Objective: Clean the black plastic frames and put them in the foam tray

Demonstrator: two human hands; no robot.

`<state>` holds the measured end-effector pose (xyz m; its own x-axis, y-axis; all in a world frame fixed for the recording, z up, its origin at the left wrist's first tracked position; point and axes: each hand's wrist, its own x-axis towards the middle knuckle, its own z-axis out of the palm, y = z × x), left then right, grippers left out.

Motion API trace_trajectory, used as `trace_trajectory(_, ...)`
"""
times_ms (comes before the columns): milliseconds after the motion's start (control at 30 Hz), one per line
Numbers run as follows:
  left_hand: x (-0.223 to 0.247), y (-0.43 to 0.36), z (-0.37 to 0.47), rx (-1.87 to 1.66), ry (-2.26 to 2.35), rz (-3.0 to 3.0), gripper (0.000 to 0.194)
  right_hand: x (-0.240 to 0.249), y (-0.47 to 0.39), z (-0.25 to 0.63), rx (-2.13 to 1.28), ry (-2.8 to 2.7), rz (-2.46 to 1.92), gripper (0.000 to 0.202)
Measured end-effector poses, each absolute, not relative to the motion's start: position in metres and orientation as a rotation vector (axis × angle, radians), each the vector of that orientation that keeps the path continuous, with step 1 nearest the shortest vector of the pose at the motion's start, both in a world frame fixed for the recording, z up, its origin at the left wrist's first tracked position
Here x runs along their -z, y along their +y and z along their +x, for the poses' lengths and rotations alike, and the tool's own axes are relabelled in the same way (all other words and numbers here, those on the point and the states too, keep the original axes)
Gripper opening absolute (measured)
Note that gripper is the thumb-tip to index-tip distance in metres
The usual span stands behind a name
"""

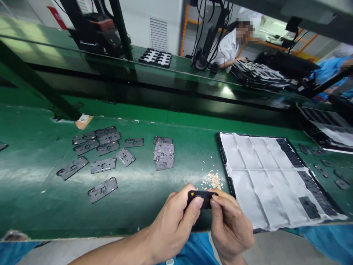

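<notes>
Near the table's front edge I hold a small black plastic part [206, 201], with a yellow spot at its left corner. My left hand [176, 221] is closed around its left end, the thumb lying over its face. My right hand [231, 221] pinches the right end between thumb and fingers; whether a tiny piece is also between the fingertips I cannot tell. Just beyond my hands lies a pile of tiny pale chips [214, 180]. Farther off is an overlapping stack of similar dark parts [164, 154].
Several loose dark parts [103, 165] lie to the left. On the right, a large black tray [226, 162] carries a white sheet [248, 154]; more small parts [321, 169] lie past it. A green post [41, 81] rises at left. Across the raised shelf, a co-worker [228, 48] sits.
</notes>
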<state>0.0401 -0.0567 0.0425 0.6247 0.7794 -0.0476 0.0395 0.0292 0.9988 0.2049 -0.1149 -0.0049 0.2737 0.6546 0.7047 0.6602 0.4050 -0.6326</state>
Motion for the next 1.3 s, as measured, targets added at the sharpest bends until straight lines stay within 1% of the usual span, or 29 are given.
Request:
trace_trajectory(167, -0.044, -0.059, 0.037, -0.651, 0.735, 1.435, 0.037, 0.003, -0.117, 0.204, 0.015, -1.441, -1.230, 0.041)
trace_trajectory(300, -0.043, -0.061, 0.037, -0.639, 0.762, 1.443, 0.038, 0.002, -0.117, 0.206, 0.039, -1.479, -1.226, 0.041)
trace_trajectory(567, -0.038, -0.065, 0.040, -0.661, 0.740, 1.373, 0.036, -0.004, -0.113, 0.206, 0.069, -1.513, -1.281, 0.034)
trace_trajectory(800, -0.035, -0.064, 0.042, -0.681, 0.768, 1.372, 0.037, 0.000, -0.115, 0.208, -0.024, -1.525, -1.334, 0.025)
trace_trajectory(1000, -0.032, -0.060, 0.039, -0.655, 0.792, 1.378, 0.037, 0.002, -0.122, 0.214, -0.316, -1.377, -1.279, 0.016)
trace_trajectory(1133, -0.030, -0.056, 0.037, -0.652, 0.813, 1.364, 0.037, -0.004, -0.118, 0.220, -0.448, -1.219, -1.297, 0.007)
trace_trajectory(1167, -0.031, -0.055, 0.036, -0.644, 0.802, 1.355, 0.036, -0.006, -0.117, 0.220, -0.483, -1.195, -1.322, 0.007)
trace_trajectory(1267, -0.032, -0.053, 0.034, -0.605, 0.743, 1.356, 0.033, -0.009, -0.114, 0.216, -0.629, -1.192, -1.374, 0.018)
trace_trajectory(1300, -0.032, -0.053, 0.032, -0.603, 0.737, 1.360, 0.033, -0.010, -0.114, 0.213, -0.677, -1.198, -1.382, 0.018)
